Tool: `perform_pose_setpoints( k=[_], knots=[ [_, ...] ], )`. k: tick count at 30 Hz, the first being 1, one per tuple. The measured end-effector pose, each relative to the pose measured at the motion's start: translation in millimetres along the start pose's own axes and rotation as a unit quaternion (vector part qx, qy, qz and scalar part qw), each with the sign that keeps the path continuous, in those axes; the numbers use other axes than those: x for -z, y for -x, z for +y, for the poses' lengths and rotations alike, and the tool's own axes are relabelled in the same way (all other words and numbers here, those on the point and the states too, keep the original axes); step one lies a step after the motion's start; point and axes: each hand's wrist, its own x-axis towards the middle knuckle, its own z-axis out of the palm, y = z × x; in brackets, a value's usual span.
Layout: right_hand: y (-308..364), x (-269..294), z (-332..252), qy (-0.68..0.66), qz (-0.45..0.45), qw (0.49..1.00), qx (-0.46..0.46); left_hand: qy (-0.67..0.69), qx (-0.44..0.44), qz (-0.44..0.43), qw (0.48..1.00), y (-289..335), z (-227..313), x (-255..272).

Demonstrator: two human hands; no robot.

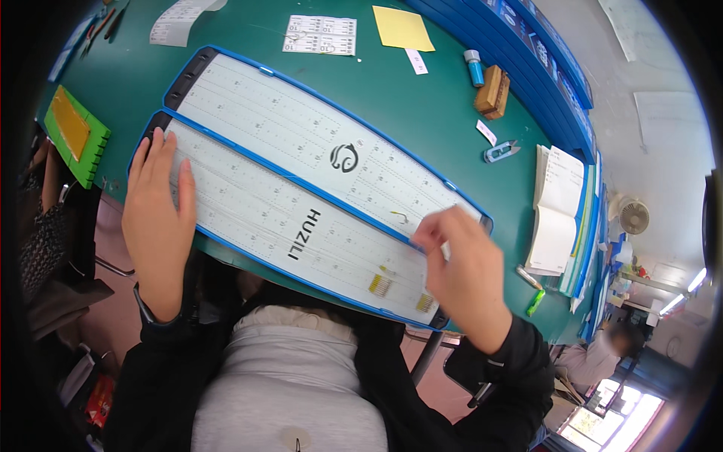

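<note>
A long hinged case (263,197) with blue rims and white marked panels lies opened out on the green table. My left hand (160,218) rests on the left end of its near half, fingers stretched out and holding nothing. Above the right end is my right hand (468,277), its thumb and fingers pinched together; what they hold, if anything, is too small to make out. Near that hand, the near panel carries a row of short yellowish pieces (379,285) and a second such row (425,303). A small yellow curved piece (399,214) sits on the far panel.
Beyond the case lie printed label sheets (319,35), a yellow paper (403,29), a blue-capped bottle (474,69) and a wooden block (492,92). An open notebook (556,215) is at right, a green board (77,134) at left. Another person (595,360) sits at far right.
</note>
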Motion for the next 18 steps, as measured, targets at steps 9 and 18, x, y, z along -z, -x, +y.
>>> perform_pose_setpoints(
  k=[9,18],
  knots=[
    [-23.3,-6.1,10.6,-0.03,0.04,0.999,0.01,-0.001,0.002,0.008,1.0,-0.1,1.4,3.1],
    [-8.5,2.5,1.6,-0.03,-0.018,0.999,-0.001,0.0,-0.011,-0.01,1.0,0.5,-1.3,7.5]
  ],
)
